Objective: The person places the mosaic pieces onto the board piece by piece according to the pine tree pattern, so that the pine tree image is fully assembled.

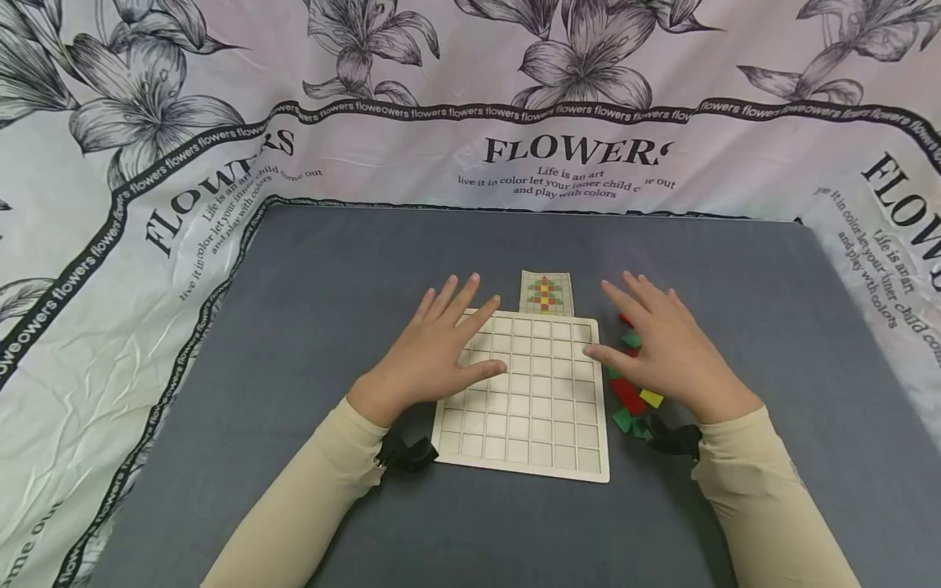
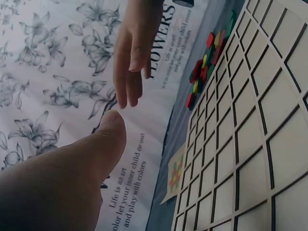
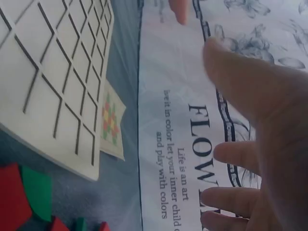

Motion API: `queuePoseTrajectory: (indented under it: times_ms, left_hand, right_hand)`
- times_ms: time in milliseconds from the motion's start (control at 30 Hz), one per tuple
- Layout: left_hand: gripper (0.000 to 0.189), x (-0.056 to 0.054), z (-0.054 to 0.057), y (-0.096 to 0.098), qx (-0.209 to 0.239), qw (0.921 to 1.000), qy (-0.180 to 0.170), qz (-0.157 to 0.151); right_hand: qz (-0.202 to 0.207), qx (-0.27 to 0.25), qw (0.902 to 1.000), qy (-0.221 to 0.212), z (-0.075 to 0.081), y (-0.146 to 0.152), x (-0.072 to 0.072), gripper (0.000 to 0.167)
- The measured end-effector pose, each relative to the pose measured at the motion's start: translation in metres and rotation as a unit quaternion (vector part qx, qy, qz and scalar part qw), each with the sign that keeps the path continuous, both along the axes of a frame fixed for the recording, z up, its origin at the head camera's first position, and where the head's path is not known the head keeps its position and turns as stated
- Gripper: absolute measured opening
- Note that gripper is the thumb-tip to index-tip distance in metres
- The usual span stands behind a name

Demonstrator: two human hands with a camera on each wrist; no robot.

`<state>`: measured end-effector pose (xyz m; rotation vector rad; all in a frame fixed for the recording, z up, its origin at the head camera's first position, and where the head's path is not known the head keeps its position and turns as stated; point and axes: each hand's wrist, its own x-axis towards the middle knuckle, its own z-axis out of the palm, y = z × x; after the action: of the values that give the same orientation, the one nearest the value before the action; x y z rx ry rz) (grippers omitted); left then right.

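A pale wooden board [image 1: 527, 469] with a grid of square recesses lies in the middle of the dark table. My left hand [image 1: 434, 347] is spread over its left side, fingers straight, holding nothing. Above the loose pieces at the board's right edge my right hand [image 1: 665, 347] is spread too, also with nothing in it. Partly hidden under that hand are several red, green and yellow pieces, among them a red piece [image 1: 628, 397] and a yellow piece [image 1: 651, 398]. Touching the board's far edge is a small pattern card [image 1: 546, 294] with a coloured design.
The dark grey tabletop [image 1: 353, 506] stretches around the board. A white cloth [image 1: 412, 159] with flower prints and lettering borders it at the back and sides. Each wrist wears a black strap; the left strap [image 1: 408, 454] hangs close to the board's near-left corner.
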<state>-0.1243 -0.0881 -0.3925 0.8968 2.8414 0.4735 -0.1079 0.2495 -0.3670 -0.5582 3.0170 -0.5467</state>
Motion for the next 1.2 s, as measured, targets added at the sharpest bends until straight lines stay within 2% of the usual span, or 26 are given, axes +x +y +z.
queuePoseTrajectory:
  times_ms: [267,400,700,900,1033,1200]
  left_hand:
    - [0.085,-0.011,-0.014,-0.006,0.024,0.9997,-0.006,0.000]
    - [0.082,-0.015,-0.017,-0.010,0.038,0.9989,-0.027,0.004]
    - [0.075,-0.024,-0.038,-0.018,0.059,0.9955,-0.073,0.008]
    - [0.072,-0.028,-0.048,-0.022,0.068,0.9929,-0.097,0.015]
    - [0.071,-0.029,-0.053,-0.024,0.064,0.9928,-0.101,0.011]
    - [0.072,-0.030,-0.057,-0.025,0.057,0.9943,-0.090,0.005]
  right_hand:
    - [-0.048,-0.008,0.9981,-0.037,0.006,0.015,-0.007,0.084]
    - [-0.059,-0.020,0.9964,-0.058,0.007,0.023,-0.010,0.077]
    - [-0.054,-0.027,0.9957,-0.070,0.000,0.039,-0.005,0.065]
    - [-0.056,-0.017,0.9952,-0.079,-0.007,0.047,-0.004,0.056]
    - [-0.044,-0.012,0.9966,-0.068,-0.014,0.051,-0.004,0.040]
    - [-0.036,-0.006,0.9973,-0.064,-0.024,0.053,-0.004,0.022]
